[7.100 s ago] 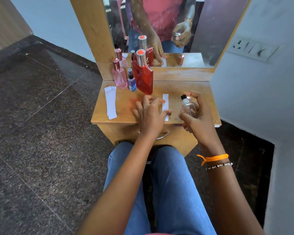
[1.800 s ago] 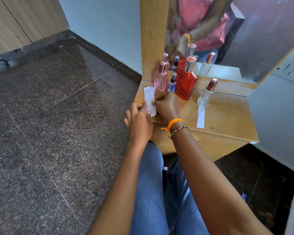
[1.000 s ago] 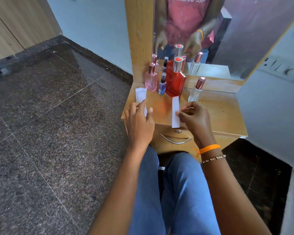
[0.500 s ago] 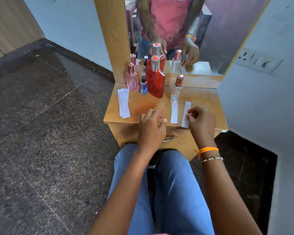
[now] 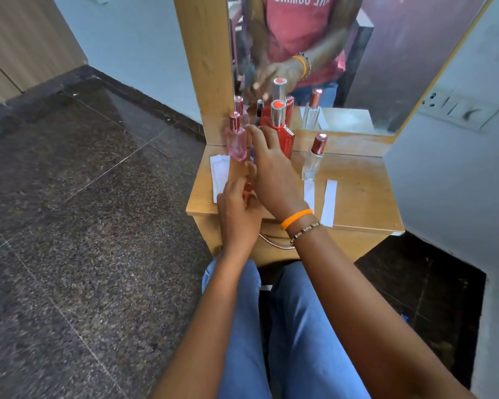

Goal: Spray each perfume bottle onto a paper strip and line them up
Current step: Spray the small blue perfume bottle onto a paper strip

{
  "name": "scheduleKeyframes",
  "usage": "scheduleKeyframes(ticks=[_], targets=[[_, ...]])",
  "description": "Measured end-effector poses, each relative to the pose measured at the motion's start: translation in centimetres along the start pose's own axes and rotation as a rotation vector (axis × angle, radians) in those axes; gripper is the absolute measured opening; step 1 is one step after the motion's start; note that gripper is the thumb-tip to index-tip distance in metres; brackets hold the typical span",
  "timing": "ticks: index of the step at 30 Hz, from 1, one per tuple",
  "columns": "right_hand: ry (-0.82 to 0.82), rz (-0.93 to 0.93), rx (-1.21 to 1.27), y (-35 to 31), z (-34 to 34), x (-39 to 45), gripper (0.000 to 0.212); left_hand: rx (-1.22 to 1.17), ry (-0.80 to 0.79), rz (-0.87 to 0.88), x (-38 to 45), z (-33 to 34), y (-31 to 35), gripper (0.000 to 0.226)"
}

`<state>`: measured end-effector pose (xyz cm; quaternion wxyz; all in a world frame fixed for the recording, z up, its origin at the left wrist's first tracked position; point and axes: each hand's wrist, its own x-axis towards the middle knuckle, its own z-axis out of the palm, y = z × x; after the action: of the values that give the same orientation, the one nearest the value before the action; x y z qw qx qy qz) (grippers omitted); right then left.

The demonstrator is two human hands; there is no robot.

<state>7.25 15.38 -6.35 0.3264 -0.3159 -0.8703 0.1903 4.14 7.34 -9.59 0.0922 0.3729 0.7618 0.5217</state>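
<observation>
On the small wooden dressing table [image 5: 360, 180] stand a pink perfume bottle [image 5: 236, 139], a tall red bottle [image 5: 284, 133] and a clear bottle with a copper cap [image 5: 313, 159]. Two white paper strips lie side by side in front of the clear bottle, the left strip [image 5: 309, 194] and the right strip [image 5: 329, 203]. A stack of spare strips [image 5: 220, 171] lies at the table's left edge. My right hand [image 5: 271, 168] stretches in between the pink and red bottles, fingers apart, and hides the small blue bottle. My left hand [image 5: 238, 208] hovers at the front edge, holding nothing.
A mirror [image 5: 357, 67] in a wooden frame rises behind the bottles and reflects them and my hands. A wall socket plate [image 5: 458, 110] is on the right wall. A metal drawer handle [image 5: 274, 243] sits under the tabletop, above my knees. Dark stone floor lies on the left.
My right hand let go of the second strip, which now lies next to the first, and moved left and back to the bottles. My left hand shifted left toward the strip stack.
</observation>
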Motion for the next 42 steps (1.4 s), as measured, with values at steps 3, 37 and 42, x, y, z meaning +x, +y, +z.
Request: scheduleKeyframes(ticks=[3, 37, 42], targets=[[-0.039, 0.012, -0.108, 0.1, 1.1, 1.4, 0.062, -0.068, 0.024, -0.082, 0.4, -0.4, -0.3, 0.036], [-0.075, 0.405, 0.942, 2.3, -6.9, -4.5, 0.003, -0.432, -0.373, -0.076, -1.1, -0.5, 4.1, 0.020], [-0.100, 0.414, 1.046, 3.2, -7.8, -5.5, 0.010, -0.680, -0.560, -0.196, -1.8, -0.6, 4.8, 0.030]])
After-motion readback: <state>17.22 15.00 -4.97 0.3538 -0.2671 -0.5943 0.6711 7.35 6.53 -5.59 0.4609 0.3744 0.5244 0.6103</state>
